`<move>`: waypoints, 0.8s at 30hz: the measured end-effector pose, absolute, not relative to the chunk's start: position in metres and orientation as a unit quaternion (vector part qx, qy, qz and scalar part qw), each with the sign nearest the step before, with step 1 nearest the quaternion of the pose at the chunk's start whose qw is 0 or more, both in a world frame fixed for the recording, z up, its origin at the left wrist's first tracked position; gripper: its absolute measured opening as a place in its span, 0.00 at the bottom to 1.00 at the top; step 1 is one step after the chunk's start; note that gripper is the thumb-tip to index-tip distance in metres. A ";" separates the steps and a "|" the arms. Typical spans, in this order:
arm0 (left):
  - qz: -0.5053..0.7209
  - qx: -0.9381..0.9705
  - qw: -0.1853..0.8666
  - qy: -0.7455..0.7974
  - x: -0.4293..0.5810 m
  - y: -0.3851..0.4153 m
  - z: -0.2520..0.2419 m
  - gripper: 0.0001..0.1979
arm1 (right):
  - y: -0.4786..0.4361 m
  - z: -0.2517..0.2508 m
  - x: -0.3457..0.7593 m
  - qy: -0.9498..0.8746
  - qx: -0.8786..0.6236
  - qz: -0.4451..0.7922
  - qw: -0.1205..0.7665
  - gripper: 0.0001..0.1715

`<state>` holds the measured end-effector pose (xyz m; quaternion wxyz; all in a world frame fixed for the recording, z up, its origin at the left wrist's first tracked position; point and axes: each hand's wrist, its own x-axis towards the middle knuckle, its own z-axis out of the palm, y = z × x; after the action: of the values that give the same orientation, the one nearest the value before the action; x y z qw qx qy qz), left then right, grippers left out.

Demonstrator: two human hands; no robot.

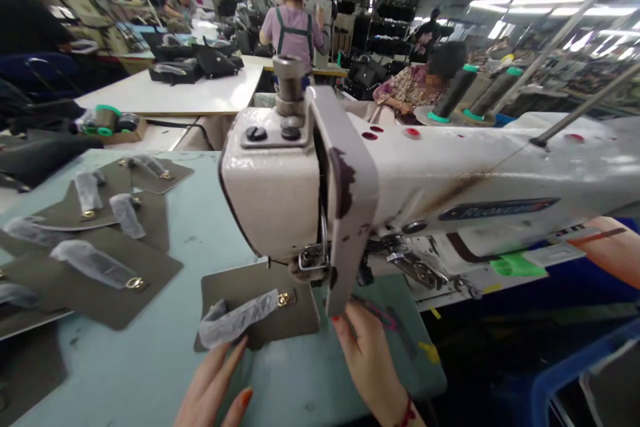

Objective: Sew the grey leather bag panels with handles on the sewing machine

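Note:
A flat grey-brown bag panel lies on the sewing table under the head of a white sewing machine. On the panel is a strap wrapped in clear plastic, with gold hardware at one end. My left hand is at the panel's front edge, fingers apart, the tips by the wrapped strap. Beyond the panel's right edge, my right hand reaches forward under the machine's lever, its fingers stretched out and some tips hidden. A pink-handled tool, partly covered, lies just past that hand.
More panels with wrapped straps overlap at the left of the table. Thread cones stand behind the machine. A blue bin is at the lower right. A white table holds black bags; other people work farther back.

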<state>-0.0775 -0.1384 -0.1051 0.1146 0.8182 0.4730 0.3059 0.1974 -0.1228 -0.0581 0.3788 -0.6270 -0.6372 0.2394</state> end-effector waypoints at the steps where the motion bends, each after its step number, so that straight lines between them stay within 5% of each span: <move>1: 0.285 0.824 0.086 0.481 -0.077 -0.130 -0.116 0.35 | -0.118 -0.051 0.186 -0.628 -0.613 0.271 0.396 0.20; 5: 0.282 0.844 0.048 0.455 -0.055 -0.059 -0.106 0.39 | -0.107 -0.037 0.152 -0.593 -0.612 0.322 0.412 0.17; 14: 0.178 0.915 -0.023 0.361 -0.051 -0.029 -0.004 0.21 | -0.109 -0.027 0.144 -0.503 -0.587 0.438 0.460 0.23; 24: 0.167 0.906 0.011 0.388 -0.044 -0.021 -0.005 0.19 | -0.098 -0.029 0.144 -0.494 -0.606 0.412 0.468 0.23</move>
<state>-0.0441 -0.0208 -0.0046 0.0112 0.9064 0.3881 0.1666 0.1435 -0.0975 -0.0286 0.4681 -0.6057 -0.4945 0.4117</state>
